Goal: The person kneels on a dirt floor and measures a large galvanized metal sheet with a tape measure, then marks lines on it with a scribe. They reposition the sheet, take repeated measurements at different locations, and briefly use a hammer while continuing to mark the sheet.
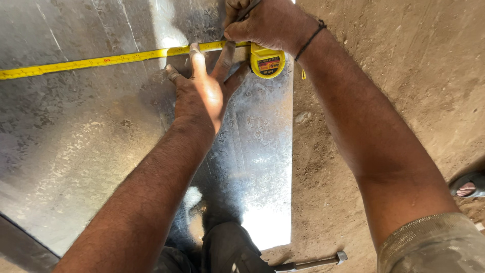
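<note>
— What lies nearest, at the bottom edge?

— A metal hammer [313,262] on the dirt floor [404,76]. Above it the broad galvanised steel sheet [76,146]: thin, springy, slick, I'd judge, with sharp edges.

— And the hands?

— Left hand [202,93], fingers spread open, presses the yellow tape blade [91,62] flat, centre frame. Right hand [262,23], top centre, is curled by the round yellow tape case [268,63]; what it grips, I cannot tell.

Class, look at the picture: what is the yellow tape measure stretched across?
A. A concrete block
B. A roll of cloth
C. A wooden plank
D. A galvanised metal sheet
D. The tape runs over a shiny, spangled metal sheet lying on the dirt floor, with the left hand pressing on it beside the tape's case.
</note>
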